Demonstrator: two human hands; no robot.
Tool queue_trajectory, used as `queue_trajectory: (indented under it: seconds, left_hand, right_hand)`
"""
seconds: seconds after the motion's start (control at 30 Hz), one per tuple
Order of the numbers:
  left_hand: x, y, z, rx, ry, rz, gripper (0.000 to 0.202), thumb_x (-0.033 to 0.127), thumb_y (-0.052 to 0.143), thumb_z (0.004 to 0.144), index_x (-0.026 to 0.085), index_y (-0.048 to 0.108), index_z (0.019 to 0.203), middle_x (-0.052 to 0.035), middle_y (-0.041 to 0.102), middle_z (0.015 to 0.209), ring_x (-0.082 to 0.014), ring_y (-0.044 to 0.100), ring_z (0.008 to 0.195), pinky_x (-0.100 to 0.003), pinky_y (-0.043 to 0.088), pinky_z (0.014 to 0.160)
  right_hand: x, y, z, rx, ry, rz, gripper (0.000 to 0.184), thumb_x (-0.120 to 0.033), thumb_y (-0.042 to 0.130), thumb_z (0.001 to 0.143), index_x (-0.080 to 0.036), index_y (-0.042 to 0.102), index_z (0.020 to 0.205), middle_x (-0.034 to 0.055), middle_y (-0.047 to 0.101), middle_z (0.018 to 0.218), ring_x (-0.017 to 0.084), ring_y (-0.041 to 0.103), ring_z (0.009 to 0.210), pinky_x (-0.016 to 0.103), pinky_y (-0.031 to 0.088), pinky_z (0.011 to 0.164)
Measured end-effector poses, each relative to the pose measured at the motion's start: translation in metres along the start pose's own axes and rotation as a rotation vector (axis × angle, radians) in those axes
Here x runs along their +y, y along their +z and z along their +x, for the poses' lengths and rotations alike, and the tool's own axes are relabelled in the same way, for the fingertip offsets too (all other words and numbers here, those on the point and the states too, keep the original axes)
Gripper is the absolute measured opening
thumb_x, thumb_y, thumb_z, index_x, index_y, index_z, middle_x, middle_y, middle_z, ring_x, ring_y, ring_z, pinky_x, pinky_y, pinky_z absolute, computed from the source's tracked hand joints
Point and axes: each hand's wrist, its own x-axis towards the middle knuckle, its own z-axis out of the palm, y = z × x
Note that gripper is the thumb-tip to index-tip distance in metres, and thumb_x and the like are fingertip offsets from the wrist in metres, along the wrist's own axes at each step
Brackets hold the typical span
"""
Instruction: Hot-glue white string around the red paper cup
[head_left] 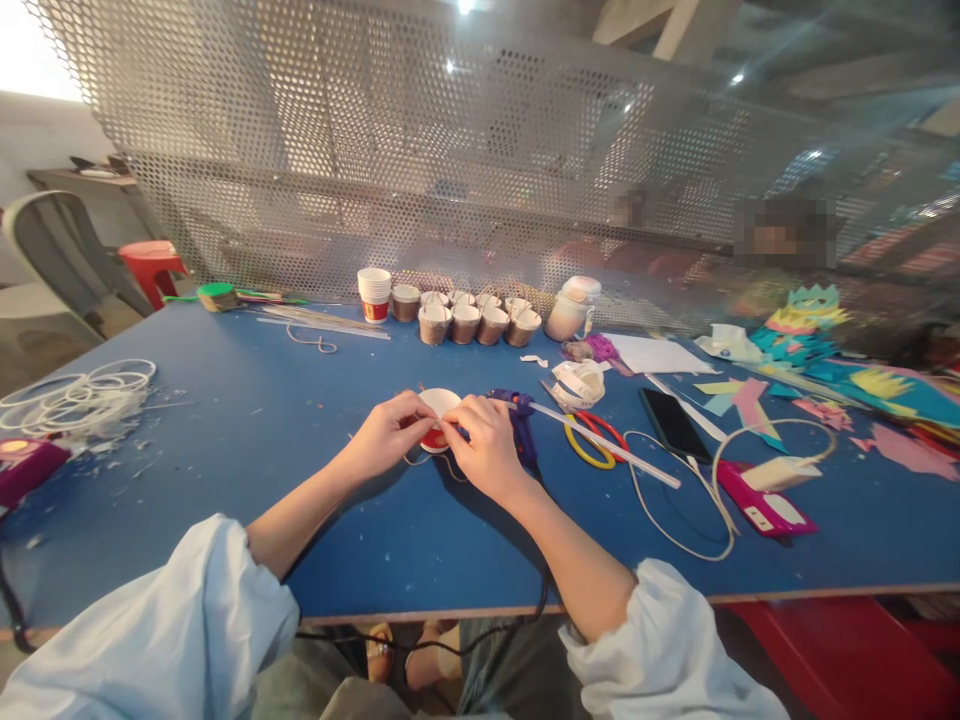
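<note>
A small red-and-white paper cup stands on the blue table between my hands. My left hand is closed in a pinch at the cup's near left side. From the right, my right hand pinches close to the same spot, its fingertips near the cup's front. A thin brown string trails on the table below the fingers and seems to run up into both pinches; the fingers partly hide it. Just beyond my right hand lies a blue glue gun, a long clear glue stick extending from it.
Several brown-wrapped cups stand at the back beside stacked paper cups and a jar. Right are scissors, a phone, a looped white cable, a pink power strip and paper scraps. White cord coils left.
</note>
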Motion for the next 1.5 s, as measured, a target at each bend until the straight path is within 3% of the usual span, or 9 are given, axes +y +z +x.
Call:
queue_trajectory:
  seconds: [0.13, 0.37, 0.47, 0.6, 0.8, 0.97, 1.13, 1.2, 1.5]
  left_hand:
    - [-0.003, -0.001, 0.001, 0.003, 0.028, 0.014, 0.018, 0.027, 0.055, 0.084, 0.016, 0.067, 0.076, -0.0026, 0.061, 0.079, -0.0126, 0.057, 0.071, -0.025, 0.046, 0.068]
    - [-0.005, -0.008, 0.003, 0.028, -0.085, -0.028, 0.023, 0.031, 0.052, 0.086, 0.018, 0.069, 0.094, -0.0042, 0.068, 0.090, -0.0161, 0.063, 0.079, -0.026, 0.049, 0.069]
    - [-0.005, -0.007, 0.004, 0.047, 0.018, 0.001, 0.020, 0.028, 0.054, 0.085, 0.018, 0.070, 0.090, -0.0068, 0.068, 0.099, -0.0181, 0.064, 0.089, -0.029, 0.050, 0.078]
    - [-0.006, -0.004, 0.003, 0.023, 0.124, 0.019, 0.019, 0.027, 0.052, 0.086, 0.017, 0.068, 0.082, -0.0079, 0.067, 0.095, -0.0180, 0.063, 0.090, -0.032, 0.050, 0.084]
    - [-0.014, -0.007, 0.006, 0.075, 0.091, 0.059, 0.018, 0.020, 0.050, 0.083, 0.016, 0.067, 0.086, -0.0066, 0.065, 0.096, -0.0161, 0.062, 0.085, -0.029, 0.049, 0.077]
    - [-0.015, -0.008, 0.005, 0.114, 0.030, 0.160, 0.026, 0.012, 0.045, 0.076, 0.017, 0.065, 0.092, -0.0021, 0.065, 0.089, -0.0099, 0.054, 0.063, -0.024, 0.045, 0.062]
    - [-0.010, -0.005, 0.002, 0.093, 0.098, 0.213, 0.030, 0.009, 0.046, 0.074, 0.018, 0.066, 0.095, -0.0040, 0.066, 0.099, -0.0120, 0.059, 0.074, -0.023, 0.047, 0.067]
    - [-0.010, -0.003, 0.001, 0.096, 0.120, 0.236, 0.029, 0.010, 0.047, 0.075, 0.017, 0.066, 0.095, -0.0057, 0.064, 0.103, -0.0134, 0.060, 0.079, -0.024, 0.048, 0.068]
    - [-0.015, -0.001, -0.003, 0.089, 0.164, 0.396, 0.020, 0.027, 0.053, 0.087, 0.019, 0.069, 0.094, -0.0064, 0.059, 0.111, -0.0092, 0.056, 0.065, -0.025, 0.047, 0.064]
  right_hand:
    - [0.001, -0.001, 0.002, -0.029, 0.002, -0.002, 0.013, -0.022, 0.059, 0.090, -0.020, 0.064, 0.078, 0.0000, 0.064, 0.078, 0.015, 0.056, 0.076, 0.033, 0.032, 0.075]
    - [0.005, -0.005, 0.004, -0.042, 0.047, 0.012, 0.013, -0.021, 0.058, 0.090, -0.021, 0.066, 0.079, -0.0009, 0.065, 0.080, 0.014, 0.058, 0.078, 0.033, 0.033, 0.076]
    - [0.004, -0.003, 0.003, -0.020, 0.032, -0.016, 0.011, -0.024, 0.060, 0.089, -0.021, 0.067, 0.080, -0.0005, 0.065, 0.080, 0.015, 0.059, 0.078, 0.034, 0.034, 0.078]
    - [0.001, -0.002, 0.002, -0.011, 0.008, -0.048, 0.015, -0.026, 0.060, 0.090, -0.021, 0.066, 0.077, 0.0002, 0.064, 0.078, 0.015, 0.058, 0.077, 0.035, 0.034, 0.078]
    - [0.005, -0.005, 0.004, 0.093, 0.096, 0.143, 0.014, -0.029, 0.056, 0.092, -0.021, 0.065, 0.097, 0.0008, 0.064, 0.079, 0.016, 0.061, 0.079, 0.034, 0.040, 0.077]
    - [0.015, 0.009, 0.002, 0.151, 0.242, 0.319, 0.011, -0.020, 0.051, 0.087, -0.020, 0.061, 0.092, 0.0042, 0.062, 0.085, 0.016, 0.061, 0.077, 0.031, 0.050, 0.074]
    - [0.019, 0.023, -0.001, 0.123, 0.298, 0.407, 0.009, -0.017, 0.051, 0.083, -0.021, 0.059, 0.087, 0.0045, 0.064, 0.085, 0.017, 0.063, 0.076, 0.031, 0.053, 0.072]
    - [0.019, 0.023, -0.001, 0.123, 0.297, 0.426, 0.010, -0.017, 0.052, 0.083, -0.021, 0.060, 0.087, 0.0047, 0.064, 0.086, 0.017, 0.064, 0.076, 0.031, 0.054, 0.071]
    - [0.014, 0.020, 0.000, 0.114, 0.272, 0.464, 0.016, -0.013, 0.050, 0.082, -0.020, 0.060, 0.091, 0.0058, 0.065, 0.090, 0.017, 0.066, 0.080, 0.031, 0.055, 0.074]
